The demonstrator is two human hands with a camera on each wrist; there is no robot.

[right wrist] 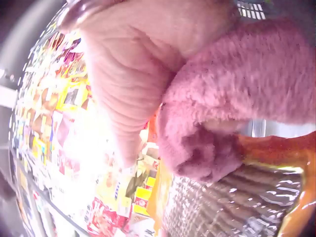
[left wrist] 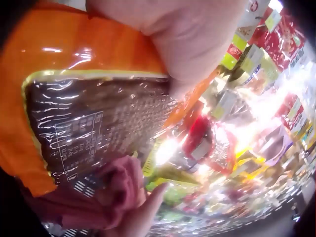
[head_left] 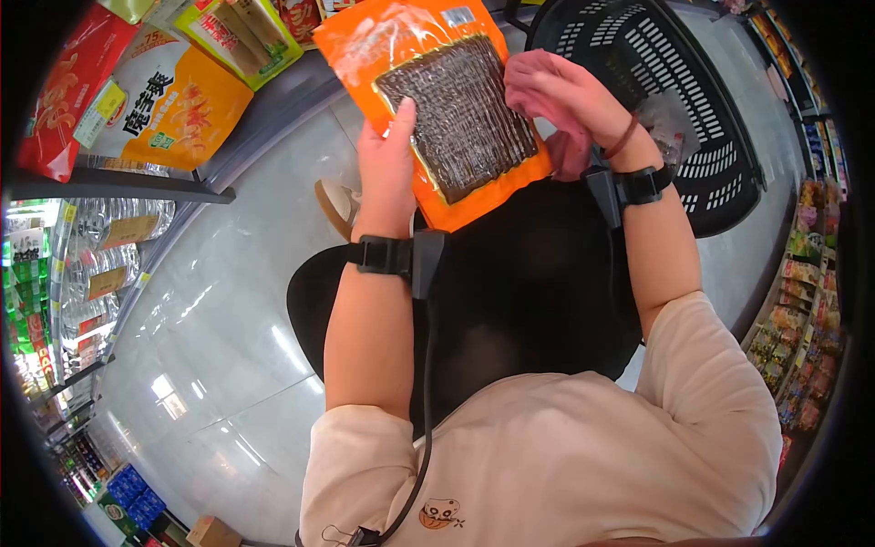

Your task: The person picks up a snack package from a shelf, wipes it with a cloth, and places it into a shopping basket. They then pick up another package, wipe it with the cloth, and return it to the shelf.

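My left hand (head_left: 386, 173) grips the left side of a flat orange food package (head_left: 360, 50), thumb on its front. Through the package's clear window shows a dark, ridged, strip-like food. In my right hand (head_left: 588, 98) is a dusty-pink fuzzy cloth (head_left: 570, 150), bunched up at the package's right edge. In the right wrist view the cloth (right wrist: 212, 98) wraps over the fingers and overlaps the window, hiding most of the fingertips. The left wrist view has the thumb side of the left hand (left wrist: 182, 39) over the package's edge, with the cloth (left wrist: 98, 197) close below.
A black plastic basket (head_left: 729, 173) with a clear bag (head_left: 670, 128) inside stands on the floor to the right. At the upper left, a shelf (head_left: 173, 187) holds several snack bags (head_left: 187, 105), with bottled water (head_left: 114, 223) below. More stocked shelves (head_left: 802, 310) line the right.
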